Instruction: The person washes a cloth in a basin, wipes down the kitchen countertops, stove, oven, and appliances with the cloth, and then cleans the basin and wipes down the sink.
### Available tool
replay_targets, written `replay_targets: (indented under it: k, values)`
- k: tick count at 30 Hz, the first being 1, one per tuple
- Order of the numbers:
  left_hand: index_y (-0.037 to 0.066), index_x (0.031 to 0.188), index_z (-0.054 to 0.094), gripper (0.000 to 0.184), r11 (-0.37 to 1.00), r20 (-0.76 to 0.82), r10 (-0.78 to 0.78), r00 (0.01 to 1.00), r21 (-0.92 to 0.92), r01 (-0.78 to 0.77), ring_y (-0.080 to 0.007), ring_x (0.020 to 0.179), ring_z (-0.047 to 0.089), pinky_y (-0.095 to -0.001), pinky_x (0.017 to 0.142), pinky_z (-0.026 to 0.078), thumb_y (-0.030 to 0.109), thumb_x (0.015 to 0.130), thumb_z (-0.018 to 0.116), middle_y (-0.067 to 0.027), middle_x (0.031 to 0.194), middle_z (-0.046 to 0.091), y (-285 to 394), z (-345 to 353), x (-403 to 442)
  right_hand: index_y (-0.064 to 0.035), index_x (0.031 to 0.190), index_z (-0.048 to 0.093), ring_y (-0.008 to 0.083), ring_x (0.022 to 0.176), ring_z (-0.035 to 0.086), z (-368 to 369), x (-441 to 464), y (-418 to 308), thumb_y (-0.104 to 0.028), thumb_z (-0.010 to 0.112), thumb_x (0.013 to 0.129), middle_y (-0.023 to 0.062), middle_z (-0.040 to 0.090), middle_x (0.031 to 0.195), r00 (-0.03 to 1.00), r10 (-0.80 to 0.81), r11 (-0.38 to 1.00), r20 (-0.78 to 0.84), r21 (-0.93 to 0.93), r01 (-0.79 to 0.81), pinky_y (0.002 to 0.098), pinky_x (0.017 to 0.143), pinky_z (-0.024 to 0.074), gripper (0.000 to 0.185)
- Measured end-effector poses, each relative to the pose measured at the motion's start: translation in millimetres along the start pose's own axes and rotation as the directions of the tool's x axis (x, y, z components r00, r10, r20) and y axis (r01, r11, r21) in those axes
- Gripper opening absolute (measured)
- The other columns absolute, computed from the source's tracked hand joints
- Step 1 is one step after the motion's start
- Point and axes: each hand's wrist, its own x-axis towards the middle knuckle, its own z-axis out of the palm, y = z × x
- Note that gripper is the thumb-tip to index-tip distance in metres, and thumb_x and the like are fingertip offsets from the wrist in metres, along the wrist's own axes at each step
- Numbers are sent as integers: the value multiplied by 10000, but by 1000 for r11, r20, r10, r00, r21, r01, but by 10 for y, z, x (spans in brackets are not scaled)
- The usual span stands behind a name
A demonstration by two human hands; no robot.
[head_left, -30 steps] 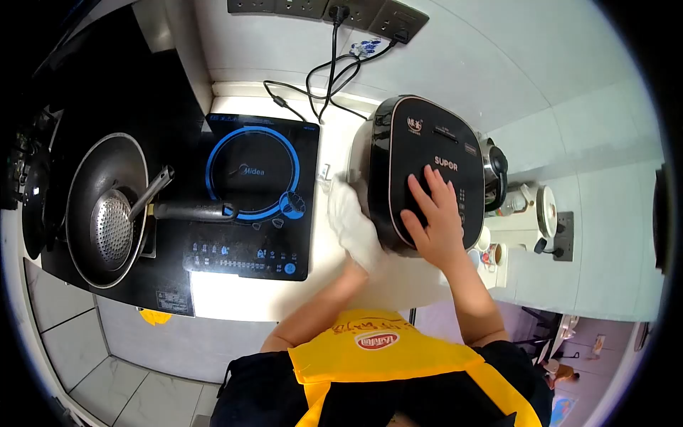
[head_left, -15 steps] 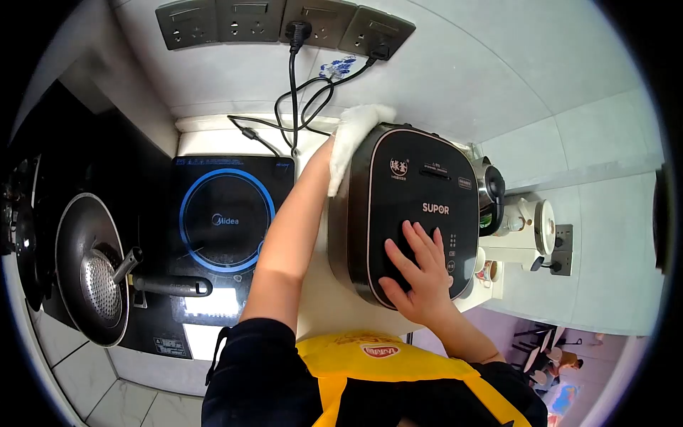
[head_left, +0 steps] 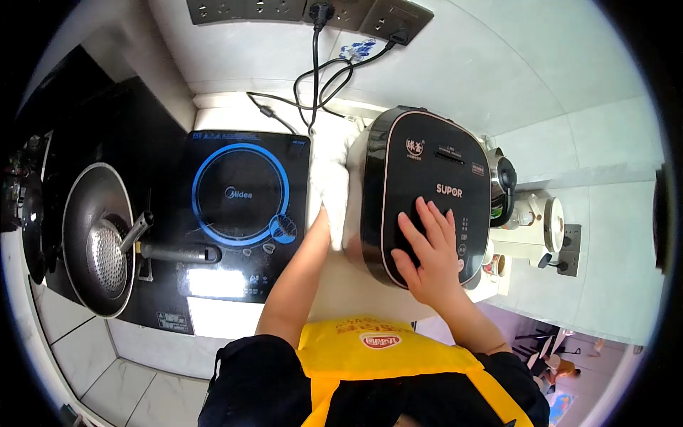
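Note:
A black SUPOR rice cooker (head_left: 445,171) stands in front of me with its lid closed. My right hand (head_left: 432,260) lies on the lid near its front, fingers spread and holding nothing. To the left of the cooker, my left hand (head_left: 324,215) has a white cloth (head_left: 331,181), which reaches down along the cooker's side. The cloth covers the fingers of that hand. Close by on its left is a black Midea induction cooktop (head_left: 242,181) with a blue ring.
A frying pan (head_left: 78,245) holding a slotted metal skimmer (head_left: 107,260) sits at the far left. Black power cords (head_left: 315,78) run up to wall sockets (head_left: 356,14). Right of the cooker stand a kettle (head_left: 504,178) and a cup (head_left: 496,266). A person (head_left: 565,368) is in the background.
My left hand and the cloth have moved from the cooker's upper left side down toward me, onto the counter strip beside the cooktop. My right hand stays on the lid. The view has shifted slightly.

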Motion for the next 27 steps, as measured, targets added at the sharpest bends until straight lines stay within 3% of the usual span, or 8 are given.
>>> replay_targets:
  k: [5, 9, 13, 14, 17, 18, 21, 27]
  values:
    - [5, 1399, 449, 505, 999, -7, 47, 999, -17, -47, -240, 1093, 621, -344, 984, 498, 345, 1032, 383, -156, 1295, 588, -228, 19, -588, -121, 1324, 597, 413, 1325, 419, 3, -34, -4, -269, 678, 858, 204, 452, 1450, 999, -31, 1000, -40, 4, 31, 611, 1097, 258, 496]
    - [5, 1451, 370, 558, 942, 35, 33, 999, -335, -19, -257, 1127, 616, -356, 1011, 500, 374, 1032, 393, -162, 1356, 543, -251, 367, -1066, -137, 1329, 591, 406, 1312, 431, 37, -82, 32, -279, 676, 864, 194, 462, 1438, 995, -56, 998, -87, -11, 55, 608, 1083, 287, 494]
    - [9, 1416, 393, 473, 985, -86, 127, 988, -110, -136, -240, 1169, 579, -335, 958, 536, 263, 1022, 454, -164, 1300, 552, -519, 289, -1439, -137, 1317, 593, 387, 1286, 453, 73, -116, 64, -293, 676, 866, 178, 486, 1409, 984, -86, 996, -155, -38, 82, 604, 1072, 313, 484]
    - [-1, 1372, 441, 470, 836, -3, 365, 931, 442, -326, -232, 1112, 598, -327, 936, 532, 212, 965, 544, -149, 1278, 573, -740, 9, -1457, -135, 1313, 597, 386, 1287, 453, 82, -121, 69, -295, 673, 870, 181, 492, 1403, 980, -91, 996, -175, -33, 87, 604, 1073, 312, 477]
    - [-34, 1263, 514, 495, 204, 260, 426, 866, 906, -372, -211, 968, 611, -316, 824, 527, 76, 818, 700, -126, 1186, 604, -895, -29, -1891, -123, 1295, 612, 379, 1289, 456, 112, -147, 93, -326, 657, 890, 191, 511, 1383, 974, -91, 996, -210, -6, 91, 600, 1080, 305, 456]
    - [-26, 1240, 524, 457, 422, 132, 324, 937, 866, -268, -214, 960, 599, -325, 824, 518, 94, 830, 684, -123, 1164, 603, -1108, -236, -1979, -122, 1291, 615, 378, 1291, 455, 130, -152, 117, -331, 657, 890, 191, 512, 1383, 968, -101, 995, -228, 0, 104, 597, 1082, 303, 454]
    - [18, 1199, 532, 406, 237, -14, 136, 991, 971, -19, -219, 944, 557, -353, 867, 498, 179, 857, 678, -104, 1137, 586, -1285, -529, -2211, -114, 1225, 648, 370, 1285, 458, 141, -193, 158, -315, 665, 889, 183, 528, 1358, 956, -111, 990, -273, 51, 130, 579, 1082, 308, 392]
    - [44, 1311, 494, 507, -5, 61, 359, 931, 998, -63, -249, 1085, 570, -375, 941, 477, 244, 883, 675, -116, 1216, 581, -1024, -124, -2846, -37, 945, 700, 302, 996, 624, 134, -836, -116, -32, 685, 777, 109, 645, 1088, 711, -356, 661, -607, 374, 651, 446, 849, 519, 169]
